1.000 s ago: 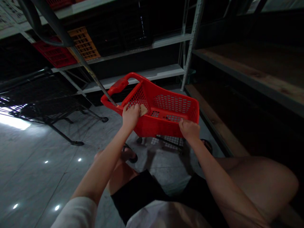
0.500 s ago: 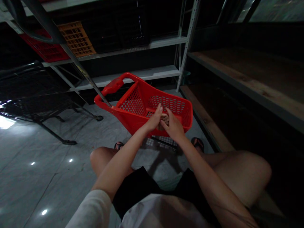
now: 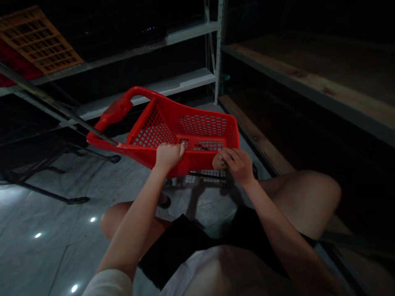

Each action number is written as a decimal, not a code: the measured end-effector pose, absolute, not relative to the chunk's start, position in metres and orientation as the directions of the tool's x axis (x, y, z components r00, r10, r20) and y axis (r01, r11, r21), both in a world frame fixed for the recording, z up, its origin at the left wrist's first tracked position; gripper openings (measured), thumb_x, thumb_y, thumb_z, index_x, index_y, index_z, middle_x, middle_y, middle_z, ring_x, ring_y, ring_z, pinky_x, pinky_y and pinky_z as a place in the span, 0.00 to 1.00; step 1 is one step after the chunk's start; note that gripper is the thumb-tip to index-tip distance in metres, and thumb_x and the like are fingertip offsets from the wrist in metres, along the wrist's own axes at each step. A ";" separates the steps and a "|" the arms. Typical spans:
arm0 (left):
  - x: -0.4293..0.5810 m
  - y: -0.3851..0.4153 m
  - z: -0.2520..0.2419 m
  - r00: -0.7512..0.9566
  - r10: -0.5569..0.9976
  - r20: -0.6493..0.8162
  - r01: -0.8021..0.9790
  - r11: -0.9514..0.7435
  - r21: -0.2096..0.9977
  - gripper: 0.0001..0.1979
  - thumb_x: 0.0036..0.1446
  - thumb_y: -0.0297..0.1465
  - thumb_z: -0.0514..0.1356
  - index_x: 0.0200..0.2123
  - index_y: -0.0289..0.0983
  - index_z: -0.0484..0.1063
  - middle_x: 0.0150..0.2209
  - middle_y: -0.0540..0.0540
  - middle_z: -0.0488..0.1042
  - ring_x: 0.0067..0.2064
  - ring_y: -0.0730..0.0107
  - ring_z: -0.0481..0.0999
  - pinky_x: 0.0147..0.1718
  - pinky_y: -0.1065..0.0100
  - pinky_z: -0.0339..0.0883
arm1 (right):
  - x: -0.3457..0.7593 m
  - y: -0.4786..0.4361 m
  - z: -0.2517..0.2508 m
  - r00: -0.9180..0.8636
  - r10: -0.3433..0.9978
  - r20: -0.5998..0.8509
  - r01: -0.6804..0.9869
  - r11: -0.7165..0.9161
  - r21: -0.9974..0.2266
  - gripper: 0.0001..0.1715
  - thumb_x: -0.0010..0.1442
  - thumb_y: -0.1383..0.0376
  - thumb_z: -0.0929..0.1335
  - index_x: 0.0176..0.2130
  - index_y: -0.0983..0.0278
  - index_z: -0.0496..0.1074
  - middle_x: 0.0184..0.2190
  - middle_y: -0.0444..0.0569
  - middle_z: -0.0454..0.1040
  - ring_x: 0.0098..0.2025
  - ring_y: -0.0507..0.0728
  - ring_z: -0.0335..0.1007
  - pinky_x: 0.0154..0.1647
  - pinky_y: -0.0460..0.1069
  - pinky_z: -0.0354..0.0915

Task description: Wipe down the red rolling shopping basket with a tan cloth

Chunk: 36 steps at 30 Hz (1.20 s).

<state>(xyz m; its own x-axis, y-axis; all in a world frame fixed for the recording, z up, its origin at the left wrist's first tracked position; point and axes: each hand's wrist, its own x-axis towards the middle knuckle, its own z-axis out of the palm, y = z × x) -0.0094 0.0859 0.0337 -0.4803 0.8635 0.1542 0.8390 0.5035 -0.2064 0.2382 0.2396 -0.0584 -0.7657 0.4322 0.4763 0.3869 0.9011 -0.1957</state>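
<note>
A red plastic shopping cart (image 3: 203, 113) with perforated walls stands in front of me, its handle at the left. My left hand (image 3: 169, 155) is closed over the cart's near rim, fingers wrapped round it. To the right, my right hand (image 3: 237, 163) holds a small brownish item (image 3: 219, 162) just outside the near rim. What the item is cannot be made out in the dim light. The cart's basket shows its slotted floor between my hands.
A wooden shelf (image 3: 308, 80) runs along the right. Behind the cart stands a white metal rack (image 3: 182, 84), with an orange crate (image 3: 46, 41) at upper left. A dark wheeled frame (image 3: 55, 195) is at the left. A metal pole crosses the cart's handle.
My hands have moved apart: the left has gone from the brownish item to the cart's rim, and the right has carried the item rightward. The view has shifted, so the cart appears further left.
</note>
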 end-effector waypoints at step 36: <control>0.079 0.213 0.036 -0.505 0.835 -0.217 0.852 0.523 0.032 0.37 0.77 0.45 0.35 0.46 0.37 0.83 0.37 0.38 0.85 0.42 0.55 0.86 0.40 0.61 0.74 | 0.144 0.199 -0.077 -0.109 0.984 0.143 -0.110 0.131 -0.985 0.29 0.72 0.57 0.61 0.69 0.51 0.65 0.71 0.53 0.65 0.73 0.65 0.60 0.73 0.68 0.61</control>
<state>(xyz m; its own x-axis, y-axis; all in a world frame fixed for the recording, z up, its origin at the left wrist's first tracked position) 0.0787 0.2134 0.0361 -0.5050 0.8353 -0.2173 0.8517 0.5231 0.0316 0.1439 0.1991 -0.0771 -0.1089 0.9837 0.1434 -0.1100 0.1314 -0.9852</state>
